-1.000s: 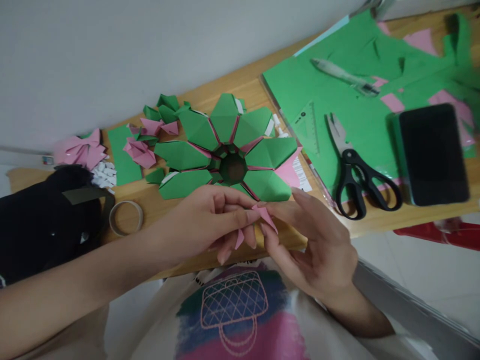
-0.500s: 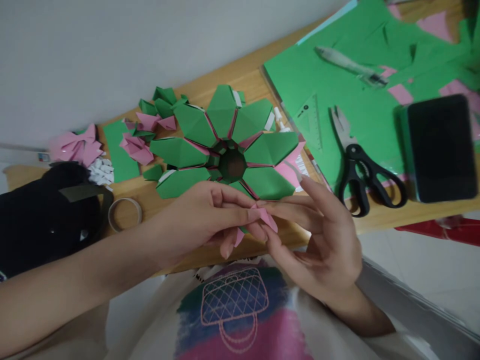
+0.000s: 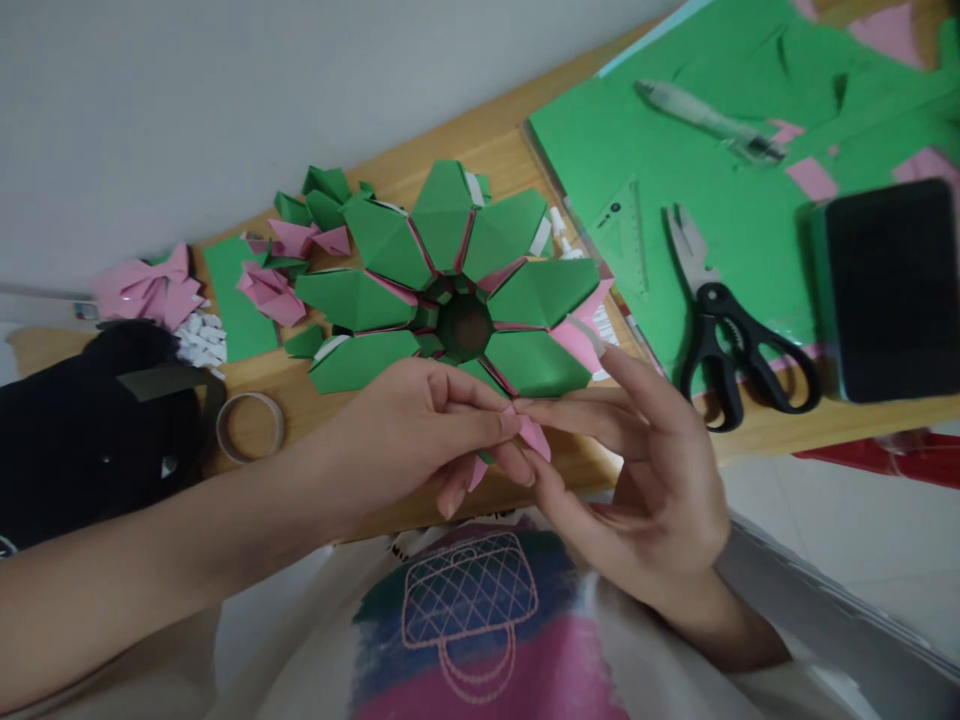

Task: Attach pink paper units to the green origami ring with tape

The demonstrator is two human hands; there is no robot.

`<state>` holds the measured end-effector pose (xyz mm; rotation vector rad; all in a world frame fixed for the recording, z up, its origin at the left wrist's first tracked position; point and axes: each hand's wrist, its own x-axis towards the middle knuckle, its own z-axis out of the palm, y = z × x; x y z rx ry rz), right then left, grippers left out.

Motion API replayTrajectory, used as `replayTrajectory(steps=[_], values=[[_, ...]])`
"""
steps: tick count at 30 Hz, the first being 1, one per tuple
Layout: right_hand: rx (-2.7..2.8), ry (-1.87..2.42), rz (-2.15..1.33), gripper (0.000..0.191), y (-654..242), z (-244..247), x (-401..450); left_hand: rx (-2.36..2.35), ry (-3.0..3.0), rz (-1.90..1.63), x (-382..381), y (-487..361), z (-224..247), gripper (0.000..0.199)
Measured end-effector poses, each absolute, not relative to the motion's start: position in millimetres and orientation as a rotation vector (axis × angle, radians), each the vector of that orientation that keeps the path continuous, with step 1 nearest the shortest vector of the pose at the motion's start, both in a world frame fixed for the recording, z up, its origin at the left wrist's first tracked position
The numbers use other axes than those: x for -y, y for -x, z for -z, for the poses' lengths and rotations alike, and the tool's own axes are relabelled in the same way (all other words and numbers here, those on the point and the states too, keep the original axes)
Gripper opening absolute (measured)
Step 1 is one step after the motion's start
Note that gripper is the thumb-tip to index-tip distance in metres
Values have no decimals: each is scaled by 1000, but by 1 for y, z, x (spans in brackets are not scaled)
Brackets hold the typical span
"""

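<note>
Between my hands is a small folded paper piece (image 3: pixel 535 437), pink with a bit of green showing below. My left hand (image 3: pixel 442 425) pinches it between thumb and fingers. My right hand (image 3: pixel 637 470) holds its right side with thumb and fingertips, one finger raised. Fingers cover much of the piece. Just beyond my hands lies a large paper flower (image 3: pixel 435 235) made of green folded petals with pink edges around a dark round opening; its near edge is partly behind my fingers.
Black-handled scissors (image 3: pixel 716 330), a clear triangle ruler (image 3: pixel 624 235) and a pen (image 3: pixel 705 115) lie on green sheets (image 3: pixel 570 150). A dark phone-like box (image 3: pixel 892 290) is at right. Leftward are a tape roll (image 3: pixel 250 427), pink folded paper (image 3: pixel 150 290) and a black bag (image 3: pixel 97 440).
The view has shifted slightly, so the items at right appear a little farther right. Both hands keep nearly the same grip on the folded paper piece.
</note>
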<state>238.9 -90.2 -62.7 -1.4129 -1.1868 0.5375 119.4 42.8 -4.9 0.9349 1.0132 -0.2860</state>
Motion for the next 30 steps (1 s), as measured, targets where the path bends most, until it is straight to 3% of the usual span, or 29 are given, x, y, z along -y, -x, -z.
replayTrajectory(steps=[15,30], values=[[905,1482,-653,64,-229,54,90,-1063,-959,287,-40,-122,2,18],[955,1533,-608,63,-231,51,86,-1041,-764,221,-40,-122,-4,20]])
